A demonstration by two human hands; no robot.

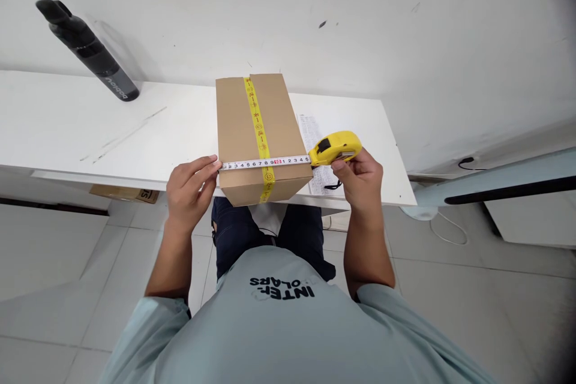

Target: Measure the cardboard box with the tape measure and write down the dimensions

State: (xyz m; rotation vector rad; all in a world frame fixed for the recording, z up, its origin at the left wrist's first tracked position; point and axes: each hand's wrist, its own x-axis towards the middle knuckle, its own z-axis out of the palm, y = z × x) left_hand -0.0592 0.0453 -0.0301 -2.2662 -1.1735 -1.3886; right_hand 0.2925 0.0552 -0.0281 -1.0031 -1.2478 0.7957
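Observation:
A brown cardboard box (283,126), sealed with yellow printed tape (257,123), sits at the near edge of the white table. The blade of a tape measure (337,147) stretches across the top near its front edge, with numbers running past the red 10 to about 15. My left hand (189,189) pinches the blade's end at the box's left edge. In my right hand (362,177) is the yellow case, held just beyond the right edge. Its black wrist cord (333,185) hangs over a sheet of paper (320,177) with writing, partly hidden by the box.
A black bottle (92,54) stands at the back left of the white table (180,126), near the wall. Under the table on the left lies another cardboard box (123,193). A cable (450,239) and a white object are on the right.

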